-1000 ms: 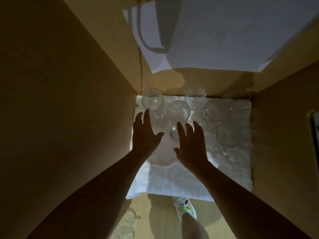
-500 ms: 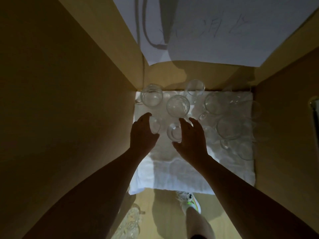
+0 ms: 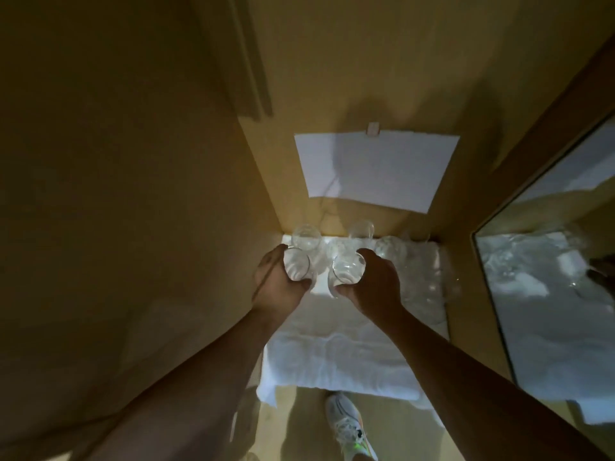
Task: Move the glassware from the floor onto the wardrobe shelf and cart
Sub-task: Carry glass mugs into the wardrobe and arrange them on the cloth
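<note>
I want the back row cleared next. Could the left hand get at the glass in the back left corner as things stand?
Probably not yet: the left hand already grips a glass, though the corner glass sits just beyond it, unblocked.

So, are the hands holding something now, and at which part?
Yes. The left hand grips one clear glass round its side wall, and the right hand grips another glass the same way, fingers curled round the body below the rim.

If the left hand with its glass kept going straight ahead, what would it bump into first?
Probably the round glass standing just beyond the left hand and the glass it holds, near the back wall; depth is hard to judge.
</note>
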Motion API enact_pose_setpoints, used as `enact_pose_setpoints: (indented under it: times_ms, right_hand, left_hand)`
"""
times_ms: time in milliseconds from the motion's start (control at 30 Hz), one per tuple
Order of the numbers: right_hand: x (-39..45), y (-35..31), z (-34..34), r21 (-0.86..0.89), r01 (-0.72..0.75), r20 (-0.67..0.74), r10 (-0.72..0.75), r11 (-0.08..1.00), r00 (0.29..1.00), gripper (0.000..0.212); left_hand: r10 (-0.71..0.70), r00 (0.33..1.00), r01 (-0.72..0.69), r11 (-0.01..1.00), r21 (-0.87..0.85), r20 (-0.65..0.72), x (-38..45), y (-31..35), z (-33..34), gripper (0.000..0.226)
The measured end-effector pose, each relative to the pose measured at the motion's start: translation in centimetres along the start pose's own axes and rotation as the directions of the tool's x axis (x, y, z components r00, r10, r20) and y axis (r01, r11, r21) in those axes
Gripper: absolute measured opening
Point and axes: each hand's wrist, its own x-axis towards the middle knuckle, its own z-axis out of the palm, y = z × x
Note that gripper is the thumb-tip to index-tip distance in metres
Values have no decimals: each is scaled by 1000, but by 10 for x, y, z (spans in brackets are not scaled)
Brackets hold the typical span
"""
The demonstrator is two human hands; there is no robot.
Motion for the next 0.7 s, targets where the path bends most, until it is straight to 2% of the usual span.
enact_pose_setpoints:
  times_ms: [100, 233, 300, 367, 433, 533, 700]
  right_hand:
    - [-24, -24, -37, 92, -63, -29, 65, 994, 997, 64]
    - [-62, -56, -98, 217, -27, -142, 59, 976, 988, 64]
    - [-83, -72, -129, 237, -11, -189, 57, 971, 980, 78]
    - [-108, -90, -156, 311, -6, -225, 80, 950, 971, 94]
    - [-133, -106, -177, 369, 31, -292, 85, 929, 953, 95]
    - [-172, -125, -207, 393, 88, -386, 77, 915, 919, 80]
    - [-245, -138, -245, 405, 278, -534, -21, 871, 845, 64]
  left_hand:
    - [23, 999, -24, 999, -38, -35, -18, 25, -30, 59]
    - [79, 993, -87, 991, -99, -83, -49, 70, -71, 89]
    - [48, 992, -73, 974, -214, -120, -71, 98, -93, 95]
    - [6, 988, -60, 936, -347, -154, -94, 122, -116, 95]
    - [-8, 983, -85, 868, -490, -185, -115, 140, -137, 93]
    - [1, 983, -126, 732, -669, -184, -151, 161, -167, 90]
    - [109, 977, -213, 585, -782, -184, -219, 188, -205, 77]
